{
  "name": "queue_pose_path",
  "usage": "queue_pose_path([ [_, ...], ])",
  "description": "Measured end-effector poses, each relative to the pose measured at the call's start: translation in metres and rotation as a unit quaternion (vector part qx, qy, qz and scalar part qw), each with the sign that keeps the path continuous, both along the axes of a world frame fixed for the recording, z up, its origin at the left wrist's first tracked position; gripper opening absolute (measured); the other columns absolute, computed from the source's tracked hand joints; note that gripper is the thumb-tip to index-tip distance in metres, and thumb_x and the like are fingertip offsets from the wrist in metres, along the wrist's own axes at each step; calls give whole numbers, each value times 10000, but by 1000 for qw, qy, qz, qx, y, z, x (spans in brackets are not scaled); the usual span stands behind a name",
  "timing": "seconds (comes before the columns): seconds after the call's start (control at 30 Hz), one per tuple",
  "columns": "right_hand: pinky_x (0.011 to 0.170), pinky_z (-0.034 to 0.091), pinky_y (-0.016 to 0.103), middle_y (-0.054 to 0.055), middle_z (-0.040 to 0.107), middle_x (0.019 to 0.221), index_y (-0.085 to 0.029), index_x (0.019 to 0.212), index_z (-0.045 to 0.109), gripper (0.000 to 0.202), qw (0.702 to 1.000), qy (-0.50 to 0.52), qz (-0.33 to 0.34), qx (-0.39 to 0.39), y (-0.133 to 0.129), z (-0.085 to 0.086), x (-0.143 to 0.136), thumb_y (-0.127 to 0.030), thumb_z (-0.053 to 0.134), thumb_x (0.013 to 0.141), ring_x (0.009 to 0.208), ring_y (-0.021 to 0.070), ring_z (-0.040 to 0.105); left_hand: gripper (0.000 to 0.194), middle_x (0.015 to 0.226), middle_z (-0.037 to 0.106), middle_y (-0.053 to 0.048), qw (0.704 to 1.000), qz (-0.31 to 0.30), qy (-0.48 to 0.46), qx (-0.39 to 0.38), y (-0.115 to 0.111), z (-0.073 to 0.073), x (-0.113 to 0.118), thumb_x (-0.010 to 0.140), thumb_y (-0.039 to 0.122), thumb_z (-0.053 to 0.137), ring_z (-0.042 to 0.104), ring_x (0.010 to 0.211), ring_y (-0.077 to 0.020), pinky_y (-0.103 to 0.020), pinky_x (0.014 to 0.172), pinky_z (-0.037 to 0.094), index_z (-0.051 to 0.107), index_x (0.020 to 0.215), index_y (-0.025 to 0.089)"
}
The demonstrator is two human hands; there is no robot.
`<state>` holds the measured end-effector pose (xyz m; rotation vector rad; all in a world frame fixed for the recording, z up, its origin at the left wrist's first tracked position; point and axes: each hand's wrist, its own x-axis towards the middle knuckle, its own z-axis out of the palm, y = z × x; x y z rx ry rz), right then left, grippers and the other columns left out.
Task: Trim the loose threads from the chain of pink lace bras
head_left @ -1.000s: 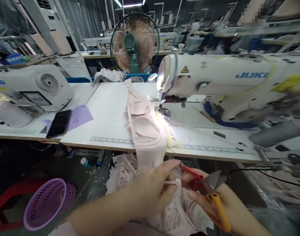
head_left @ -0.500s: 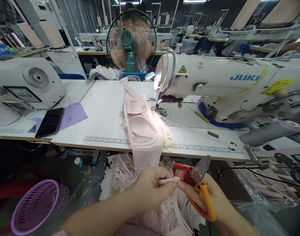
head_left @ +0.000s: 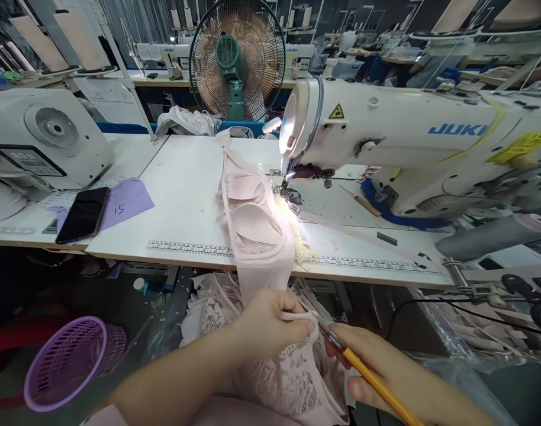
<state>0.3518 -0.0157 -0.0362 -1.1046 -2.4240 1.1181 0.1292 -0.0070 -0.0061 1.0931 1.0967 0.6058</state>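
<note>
The left hand (head_left: 270,326) pinches a pale band (head_left: 299,316) of the lace garment (head_left: 292,384) between thumb and fingers. Beside that pinch, the right hand (head_left: 381,358) grasps scissors (head_left: 363,369), blades at the band; the lace drapes below.

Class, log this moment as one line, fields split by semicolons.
left hand: pinching pale band; right hand: holding scissors close to band; lace garment: beneath hands; phone: on purple paper
</note>
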Motion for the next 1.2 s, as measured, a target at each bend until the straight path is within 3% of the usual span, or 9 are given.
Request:
queue_pose_path([
  [0.2, 522, 355, 294, 28, 508, 674, -205, 720, 476, 726, 996, -76, 38, -17, 2, 13, -2, -864, 178, 788, 566, 171, 452, 168, 461, 462, 63, 999, -7, -9, -38, 4, -2, -4, 633, 245, 631, 371, 439, -68, -214, 427, 256, 519, 535, 168],
  [0.53, 507, 256, 276, -23, 411, 661, -228, 688, 351, 580, 992, -98, 16, -73, -1, 4, 3, -788, 325, 837, 550, 137, 327, 198, 463, 449, 63, 996, -6, -49, -77, 10, -8, -6, 572, 289, 699, 348, 460, -70, -248, 474, 228, 563, 526, 153],
  [0.8, 534, 290, 284, -16, 401, 631, -238, 649, 299, 470, 987, -114, -11, -110, -2, 2, -4, -635, 318, 900, 568, 154, 365, 202, 472, 447, 54, 996, 1, -50, -79, 12, -9, -7, 563, 292, 699, 356, 474, -79, -261, 497, 241, 553, 508, 163],
  [0.97, 518, 296, 273, -23, 381, 607, -240, 633, 294, 450, 989, -99, -19, -106, -6, 0, -9, -610, 323, 887, 552, 153, 372, 203, 458, 436, 59, 996, 2, -37, -81, 13, -9, -8, 555, 303, 698, 337, 459, -77, -261, 487, 232, 555, 511, 166],
  [1.2, 485, 301, 262, -38, 342, 585, -241, 606, 253, 475, 995, -55, -66, -48, -6, -18, -4, -603, 309, 909, 518, 141, 364, 184, 482, 482, 45, 998, -1, -37, -57, 9, -12, -10, 592, 304, 685, 385, 466, -81, -240, 484, 273, 589, 553, 152],
])
